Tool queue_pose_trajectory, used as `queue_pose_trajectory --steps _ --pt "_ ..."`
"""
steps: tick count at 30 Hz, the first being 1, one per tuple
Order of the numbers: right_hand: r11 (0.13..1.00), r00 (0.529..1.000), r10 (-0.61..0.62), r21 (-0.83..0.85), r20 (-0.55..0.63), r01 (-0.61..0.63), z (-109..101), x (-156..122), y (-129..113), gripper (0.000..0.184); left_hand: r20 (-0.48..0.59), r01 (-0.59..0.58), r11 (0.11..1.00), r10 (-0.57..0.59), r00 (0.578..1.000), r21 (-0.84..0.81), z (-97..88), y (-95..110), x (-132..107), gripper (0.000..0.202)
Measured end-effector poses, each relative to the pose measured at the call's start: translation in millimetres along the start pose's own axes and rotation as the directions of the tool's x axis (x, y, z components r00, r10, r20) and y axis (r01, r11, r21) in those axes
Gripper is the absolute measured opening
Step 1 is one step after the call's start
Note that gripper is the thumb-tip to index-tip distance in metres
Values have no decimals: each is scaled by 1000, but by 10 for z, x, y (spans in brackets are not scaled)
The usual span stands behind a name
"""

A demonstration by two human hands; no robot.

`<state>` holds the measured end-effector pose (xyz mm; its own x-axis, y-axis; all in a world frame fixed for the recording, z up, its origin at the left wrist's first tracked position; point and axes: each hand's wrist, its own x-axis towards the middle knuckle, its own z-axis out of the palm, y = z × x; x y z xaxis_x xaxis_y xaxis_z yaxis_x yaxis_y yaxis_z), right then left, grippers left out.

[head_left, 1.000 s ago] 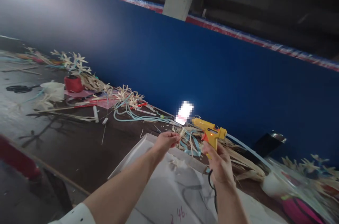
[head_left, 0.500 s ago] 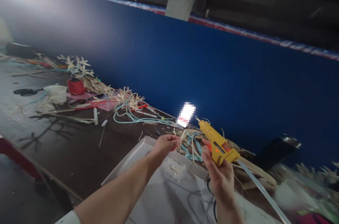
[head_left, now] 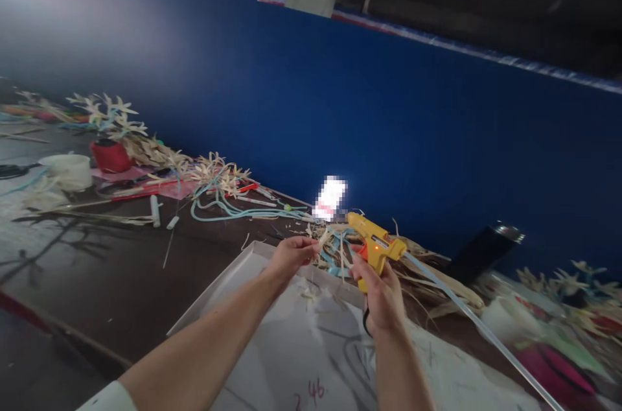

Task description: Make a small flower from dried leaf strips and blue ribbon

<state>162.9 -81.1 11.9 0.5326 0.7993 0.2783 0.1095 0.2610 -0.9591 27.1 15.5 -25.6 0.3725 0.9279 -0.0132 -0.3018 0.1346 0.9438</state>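
Note:
My right hand (head_left: 379,291) grips the handle of a yellow hot glue gun (head_left: 375,244), its nozzle pointing left and a clear glue stick (head_left: 466,317) trailing out to the lower right. My left hand (head_left: 290,254) pinches a small pale straw piece (head_left: 321,239) just left of the nozzle. Both hands hover above the far edge of a white tray (head_left: 233,284). Bits of straw lie on the tray under the hands.
A dark worktable (head_left: 121,268) runs along a blue wall (head_left: 389,126). On it lie straw flowers (head_left: 218,171), light blue cords (head_left: 228,211), a red pot (head_left: 111,155), a white bowl (head_left: 68,168) and a black cylinder (head_left: 481,252). More straw flowers sit at the far right.
The glue gun has swung from a tilted pose back toward level, with its nozzle closer to the straw piece. The view shifted slightly to the right.

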Motion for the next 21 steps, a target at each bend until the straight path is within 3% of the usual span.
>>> queue_pose_trajectory --steps 4,8,11,15,21 --pt "997 999 -46 -64 -26 44 40 45 -221 38 -35 -11 998 13 999 67 39 5 -16 26" --pt "992 997 -72 -106 -7 71 128 -21 -377 40 -78 0 1000 2 997 27 48 24 4 27" --pt "999 1000 -11 -45 -20 10 235 -140 -278 42 -96 -15 999 11 995 -34 2 46 37 30" --pt "995 995 99 23 -9 -99 321 -243 26 45 -126 -47 994 34 992 -104 -67 91 71 31" --pt "974 990 138 -180 -2 -136 298 -281 175 46 -111 -94 978 74 991 -187 -81 109 104 34"
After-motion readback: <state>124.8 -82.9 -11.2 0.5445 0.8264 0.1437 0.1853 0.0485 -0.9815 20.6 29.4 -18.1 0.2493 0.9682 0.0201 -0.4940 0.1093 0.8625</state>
